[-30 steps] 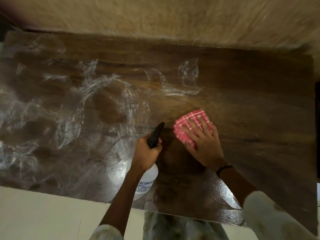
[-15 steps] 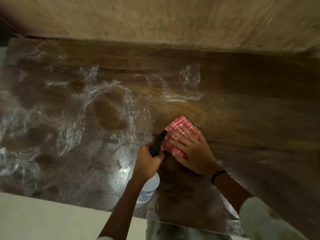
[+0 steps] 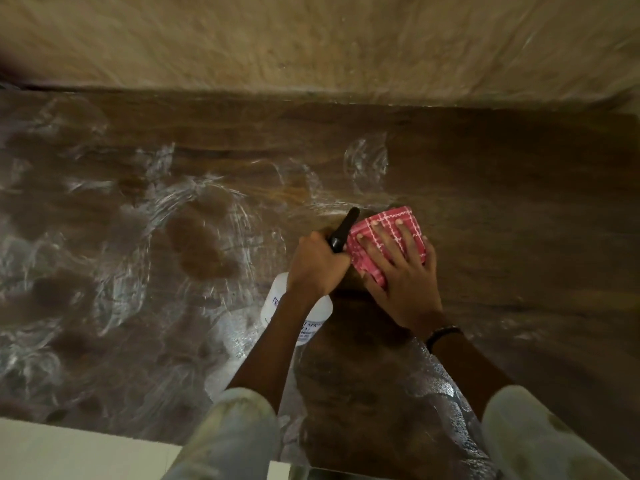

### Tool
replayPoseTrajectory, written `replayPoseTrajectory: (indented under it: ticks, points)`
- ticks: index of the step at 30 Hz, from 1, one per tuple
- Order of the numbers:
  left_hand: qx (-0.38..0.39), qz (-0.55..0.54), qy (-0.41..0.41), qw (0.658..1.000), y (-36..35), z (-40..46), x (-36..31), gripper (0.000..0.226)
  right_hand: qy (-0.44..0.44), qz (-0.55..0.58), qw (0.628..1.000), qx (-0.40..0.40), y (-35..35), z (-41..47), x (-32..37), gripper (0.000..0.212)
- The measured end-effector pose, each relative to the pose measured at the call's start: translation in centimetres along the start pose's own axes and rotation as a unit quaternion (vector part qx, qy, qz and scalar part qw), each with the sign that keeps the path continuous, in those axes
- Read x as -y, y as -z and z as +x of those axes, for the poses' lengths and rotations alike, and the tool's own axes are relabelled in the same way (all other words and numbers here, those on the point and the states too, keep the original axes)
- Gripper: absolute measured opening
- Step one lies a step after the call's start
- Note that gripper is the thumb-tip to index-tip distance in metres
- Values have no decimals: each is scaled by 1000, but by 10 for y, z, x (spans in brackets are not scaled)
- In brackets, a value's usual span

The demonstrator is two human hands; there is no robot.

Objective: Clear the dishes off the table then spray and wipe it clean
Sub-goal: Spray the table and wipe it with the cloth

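The wooden table [image 3: 502,209] fills most of the head view, and its left and right ends are cut off by the frame. Beyond its far edge stands a tan wall [image 3: 311,39], blurred and streaky. The table's dark, grained top carries pale wet smears and swirls across its left half, while the right half looks duller and even. A strip of pale floor [image 3: 69,448] shows along the near left edge.

Both arms enter from the bottom in light, mottled sleeves [image 3: 228,434], whose lower parts are cut off. The spray bottle [image 3: 313,315] is white and translucent with a black nozzle pointing away from the person; its printed label is mostly hidden by the wrist and cannot be read, and whether it holds liquid cannot be made out. The left hand [image 3: 317,263] is curled round the bottle's neck, holding it near the table's middle.

Just beside the nozzle lies a folded red cloth [image 3: 388,239] with white check lines. The right hand [image 3: 403,282] presses it flat on the tabletop with fingers straight and spread. A dark wristband [image 3: 443,334] circles that wrist.
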State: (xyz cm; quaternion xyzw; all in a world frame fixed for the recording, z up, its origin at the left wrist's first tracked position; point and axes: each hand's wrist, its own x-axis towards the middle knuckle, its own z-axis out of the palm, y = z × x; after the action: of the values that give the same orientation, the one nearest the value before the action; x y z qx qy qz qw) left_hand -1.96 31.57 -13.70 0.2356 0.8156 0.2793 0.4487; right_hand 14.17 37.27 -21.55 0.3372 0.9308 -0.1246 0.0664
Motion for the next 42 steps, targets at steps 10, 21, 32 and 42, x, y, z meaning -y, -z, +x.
replayPoseTrajectory:
  ticks: [10,21,32,42]
  points:
    - [-16,7,31,999,1,18,-6,20,8,19,1000,-20,-3,0,-5,59]
    - [-90,-19,-1,996,44,40,-3,9,-108,56,991,-49,31,142,-18,64]
    - [-96,-102,-15,990,55,37,1,9,131,1,991,-21,22,91,-20,59]
    - [-100,-136,-4,986,61,40,6,8,-93,40,993,-52,39,214,-4,62]
